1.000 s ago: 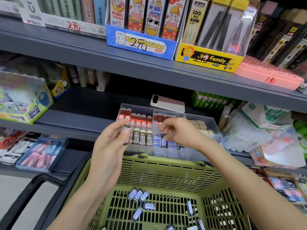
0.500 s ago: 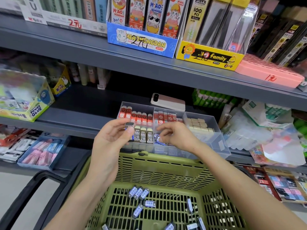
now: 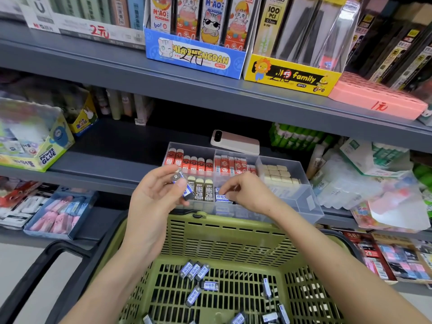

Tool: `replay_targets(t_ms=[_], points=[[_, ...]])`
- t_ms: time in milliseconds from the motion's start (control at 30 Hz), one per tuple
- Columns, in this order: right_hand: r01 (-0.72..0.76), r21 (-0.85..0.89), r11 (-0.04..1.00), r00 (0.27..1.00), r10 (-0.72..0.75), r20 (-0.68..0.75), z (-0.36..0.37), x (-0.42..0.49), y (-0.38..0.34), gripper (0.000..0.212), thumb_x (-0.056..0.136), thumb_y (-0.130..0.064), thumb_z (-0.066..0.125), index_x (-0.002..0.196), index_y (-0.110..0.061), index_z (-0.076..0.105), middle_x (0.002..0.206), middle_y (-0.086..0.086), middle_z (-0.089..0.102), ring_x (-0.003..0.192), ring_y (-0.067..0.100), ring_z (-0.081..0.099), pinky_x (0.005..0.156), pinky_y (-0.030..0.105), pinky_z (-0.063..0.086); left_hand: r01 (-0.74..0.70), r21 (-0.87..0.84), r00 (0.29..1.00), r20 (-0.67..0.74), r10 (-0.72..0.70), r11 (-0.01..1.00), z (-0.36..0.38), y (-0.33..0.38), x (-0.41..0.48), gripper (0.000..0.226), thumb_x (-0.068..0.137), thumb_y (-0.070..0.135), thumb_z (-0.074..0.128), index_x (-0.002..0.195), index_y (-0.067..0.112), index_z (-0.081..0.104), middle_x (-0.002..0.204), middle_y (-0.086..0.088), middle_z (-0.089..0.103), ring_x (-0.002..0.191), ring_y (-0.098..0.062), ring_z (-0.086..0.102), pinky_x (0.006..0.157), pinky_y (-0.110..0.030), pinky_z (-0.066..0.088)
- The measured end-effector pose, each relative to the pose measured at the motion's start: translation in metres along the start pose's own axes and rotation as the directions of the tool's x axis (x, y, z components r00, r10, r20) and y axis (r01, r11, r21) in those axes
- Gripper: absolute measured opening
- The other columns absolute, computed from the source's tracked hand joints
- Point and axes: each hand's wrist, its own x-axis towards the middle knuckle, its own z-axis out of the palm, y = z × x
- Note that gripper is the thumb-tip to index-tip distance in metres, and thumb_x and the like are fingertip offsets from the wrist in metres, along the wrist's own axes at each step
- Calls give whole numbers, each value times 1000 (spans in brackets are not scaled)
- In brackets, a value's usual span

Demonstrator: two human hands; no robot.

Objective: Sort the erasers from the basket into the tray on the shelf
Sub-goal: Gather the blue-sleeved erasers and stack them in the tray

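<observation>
A clear plastic tray with compartments stands on the middle shelf, holding red, black 2B and cream erasers. My left hand is raised in front of the tray's left side and grips a blue-and-white sleeved eraser between thumb and fingers. My right hand reaches into the front middle compartment, fingertips pinching a blue-and-white eraser lying there. Below, the green basket holds several loose erasers of the same kind on its slatted floor.
A phone lies on the shelf behind the tray. A Power Glue box stands at the left, bagged goods at the right. The upper shelf edge overhangs. The basket's black handle sits lower left.
The view has shifted slightly. My left hand has turned its eraser and lifted it a little. My right hand has stayed in the front middle compartment, setting an eraser down flat.
</observation>
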Motion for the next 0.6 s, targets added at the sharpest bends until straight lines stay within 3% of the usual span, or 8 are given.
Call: replay_targets(t_ms=[167, 267, 333, 400, 467, 533, 600], points=[[-8, 82, 997, 998, 3, 55, -3, -1, -1, 20, 87, 0, 58, 88, -12, 74, 67, -20, 54, 51, -14, 49, 53, 2, 33, -7, -27, 1000, 3, 7, 1000, 0, -3, 2, 38, 64, 31, 75, 100, 20, 70, 93, -7, 65, 66, -14, 64, 61, -23, 54], [-53, 90, 995, 992, 41, 123, -8, -3, -1, 35, 86, 8, 44, 82, -16, 70, 74, -12, 59, 63, -5, 51, 62, 13, 42, -49, 11, 999, 7, 49, 999, 1, -3, 1, 31, 64, 32, 75, 95, 25, 72, 89, -4, 66, 64, -14, 65, 62, -26, 56], [-52, 76, 996, 991, 42, 129, -10, -5, -3, 36, 87, 9, 38, 90, -13, 66, 82, -2, 63, 67, 6, 53, 66, 22, 45, -78, 54, 997, 22, 77, 995, 2, -3, 0, 24, 68, 29, 74, 92, 28, 72, 87, -2, 68, 63, -14, 65, 63, -27, 56], [13, 23, 1000, 1000, -12, -16, -13, -9, -9, 26, 92, -1, 43, 96, -13, 66, 84, 0, 65, 73, 13, 57, 72, 25, 47, -101, 76, 995, 28, 100, 992, 3, -3, 0, 21, 67, 27, 74, 87, 31, 72, 82, 1, 69, 62, -12, 64, 61, -23, 54], [107, 208, 972, 991, -86, -106, -16, -22, -20, 16, 94, -18, 52, 89, -16, 68, 80, -2, 68, 71, 9, 59, 69, 25, 48, -118, 76, 993, 23, 117, 990, 3, -2, 0, 20, 64, 29, 76, 83, 33, 72, 76, 4, 69, 60, -9, 60, 59, -18, 51], [120, 507, 853, 990, -139, 0, -17, -38, -35, 13, 91, -26, 59, 85, -20, 68, 77, -4, 69, 62, 0, 58, 60, 19, 48, -133, 78, 991, 18, 132, 988, 3, -1, -1, 20, 61, 32, 77, 80, 32, 71, 75, 3, 69, 60, -8, 59, 59, -17, 51], [68, 633, 771, 977, -181, 115, -12, -53, -48, 3, 85, -21, 67, 87, -20, 68, 79, -1, 69, 64, 3, 60, 59, 20, 52, -140, 72, 990, 13, 140, 987, 4, -2, -2, 19, 60, 33, 77, 78, 30, 69, 74, 1, 70, 61, -8, 62, 58, -18, 51]])
